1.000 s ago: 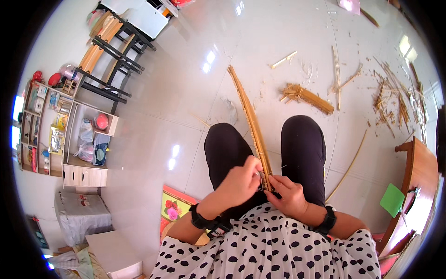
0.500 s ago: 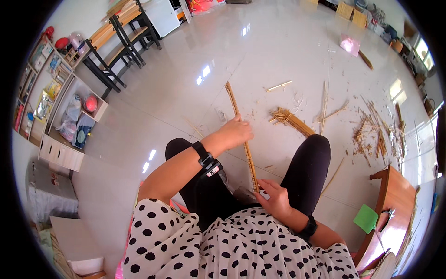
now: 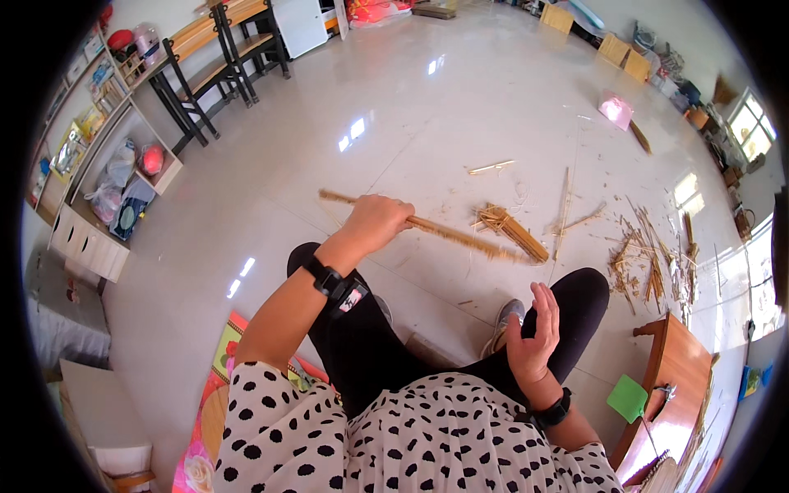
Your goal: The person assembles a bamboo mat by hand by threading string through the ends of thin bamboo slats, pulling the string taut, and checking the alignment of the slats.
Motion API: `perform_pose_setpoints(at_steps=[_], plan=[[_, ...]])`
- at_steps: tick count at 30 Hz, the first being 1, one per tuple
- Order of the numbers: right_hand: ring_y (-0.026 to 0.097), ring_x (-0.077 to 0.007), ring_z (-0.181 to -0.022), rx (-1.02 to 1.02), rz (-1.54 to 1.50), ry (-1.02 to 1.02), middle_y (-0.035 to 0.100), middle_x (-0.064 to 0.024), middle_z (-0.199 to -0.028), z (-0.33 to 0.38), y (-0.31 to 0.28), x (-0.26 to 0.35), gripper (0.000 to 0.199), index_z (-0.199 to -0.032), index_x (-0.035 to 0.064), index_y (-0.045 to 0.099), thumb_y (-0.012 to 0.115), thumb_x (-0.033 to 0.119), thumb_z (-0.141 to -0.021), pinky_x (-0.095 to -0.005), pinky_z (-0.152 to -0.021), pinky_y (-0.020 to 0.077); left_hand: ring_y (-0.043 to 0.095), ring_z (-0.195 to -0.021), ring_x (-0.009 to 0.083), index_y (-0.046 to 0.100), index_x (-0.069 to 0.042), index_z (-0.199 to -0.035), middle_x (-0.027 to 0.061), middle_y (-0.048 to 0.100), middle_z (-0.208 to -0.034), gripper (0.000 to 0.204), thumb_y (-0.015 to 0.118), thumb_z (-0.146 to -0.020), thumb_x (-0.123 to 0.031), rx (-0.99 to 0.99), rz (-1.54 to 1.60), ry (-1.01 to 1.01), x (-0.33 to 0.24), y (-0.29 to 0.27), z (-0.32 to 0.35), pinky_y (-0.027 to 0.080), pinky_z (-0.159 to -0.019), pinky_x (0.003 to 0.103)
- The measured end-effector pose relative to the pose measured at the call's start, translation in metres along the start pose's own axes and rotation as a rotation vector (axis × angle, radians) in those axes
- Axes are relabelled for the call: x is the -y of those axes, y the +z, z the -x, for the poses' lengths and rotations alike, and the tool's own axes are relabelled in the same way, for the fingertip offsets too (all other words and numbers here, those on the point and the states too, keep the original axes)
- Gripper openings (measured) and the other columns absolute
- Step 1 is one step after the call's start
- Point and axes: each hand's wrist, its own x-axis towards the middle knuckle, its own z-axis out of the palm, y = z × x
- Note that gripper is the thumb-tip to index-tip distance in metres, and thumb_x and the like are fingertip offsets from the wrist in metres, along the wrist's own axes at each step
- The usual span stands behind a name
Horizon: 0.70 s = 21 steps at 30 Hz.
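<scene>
My left hand (image 3: 374, 220) is closed around a long bundle of thin wooden strips (image 3: 460, 236), held out over the floor roughly level, one end sticking out to the left of the fist and the other blurred toward the right. My right hand (image 3: 534, 329) hovers above my right knee with fingers spread and nothing in it. I sit with both legs in black trousers, wearing a dotted white top and a dark band on each wrist.
A short bundle of strips (image 3: 514, 230) and scattered splinters (image 3: 645, 263) lie on the pale tiled floor to the right. A wooden stool (image 3: 678, 386) with a green tool (image 3: 629, 398) stands at lower right. Black-framed benches (image 3: 222, 57) and shelves (image 3: 99, 172) line the left wall.
My right hand has let go of the long bundle and lifted away, open. My left hand has swung the bundle from pointing away from me to lying crosswise.
</scene>
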Motion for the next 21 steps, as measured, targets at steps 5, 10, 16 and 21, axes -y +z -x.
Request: perform_pose_setpoints(at_steps=[5,10,16,21], plan=[[0.063,-0.0365,-0.102,0.029,-0.083,-0.086,0.065,-0.0198,-0.109,-0.040,-0.003,0.006,0.035,-0.109,-0.0024,0.064,0.067,-0.004,-0.075,-0.0391,-0.088,0.0511,0.065,-0.070,0.0313,0.067,-0.010,-0.103,0.0084,0.069,-0.082,0.022,0.067,-0.084,-0.021,-0.324,0.218,-0.092,-0.041,-0.008,-0.013,0.051,-0.058,0.038],[0.067,-0.0322,-0.093,0.016,-0.167,0.018,0.068,-0.0187,-0.101,-0.075,0.014,0.025,0.026,-0.104,-0.0012,0.067,0.069,0.000,-0.078,-0.0350,-0.081,0.0534,0.065,-0.070,0.0344,0.064,-0.006,-0.105,0.0141,0.067,-0.082,0.024,0.063,-0.086,-0.021,-0.604,0.479,-0.255,-0.096,0.014,-0.017,0.051,-0.061,0.042],[0.069,-0.0322,-0.085,-0.005,-0.222,0.037,0.068,-0.0198,-0.099,-0.087,0.040,0.031,0.026,-0.105,-0.0025,0.066,0.067,0.002,-0.079,-0.0342,-0.073,0.0547,0.064,-0.069,0.0375,0.063,-0.006,-0.103,0.0173,0.065,-0.075,0.022,0.061,-0.087,-0.021,-0.534,0.686,-0.477,-0.131,0.058,-0.008,0.050,-0.061,0.043],[0.069,-0.0292,-0.085,-0.049,-0.222,0.064,0.068,-0.0179,-0.100,-0.087,0.059,0.034,0.030,-0.109,-0.0023,0.065,0.067,0.007,-0.081,-0.0331,-0.071,0.0555,0.065,-0.070,0.0365,0.062,-0.007,-0.108,0.0159,0.067,-0.083,0.025,0.061,-0.087,-0.021,-0.501,0.575,-0.518,-0.139,0.079,0.010,0.051,-0.061,0.043]])
